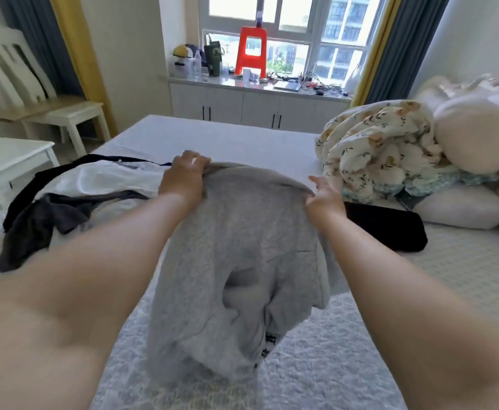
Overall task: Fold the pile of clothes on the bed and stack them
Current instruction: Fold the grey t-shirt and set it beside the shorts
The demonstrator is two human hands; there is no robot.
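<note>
Both hands grip the far edge of the grey garment [242, 255]: left hand [183, 179] with fingers curled over it, right hand [325, 199] pinching it. It drapes over the bed [227, 137], between unfolded dark clothes [49, 214] and a folded black piece [390, 229]. Beyond, a cluttered window surface [242, 84] holds a red stool [251, 51].

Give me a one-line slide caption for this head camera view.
Both hands, left hand and right hand, hold up a grey garment by its top edge over the bed, unfolded clothes beside it.

Both hands, left hand [183, 176] and right hand [325, 199], pinch the grey garment [239, 261] (raised); bed [360, 350] beneath.
</note>
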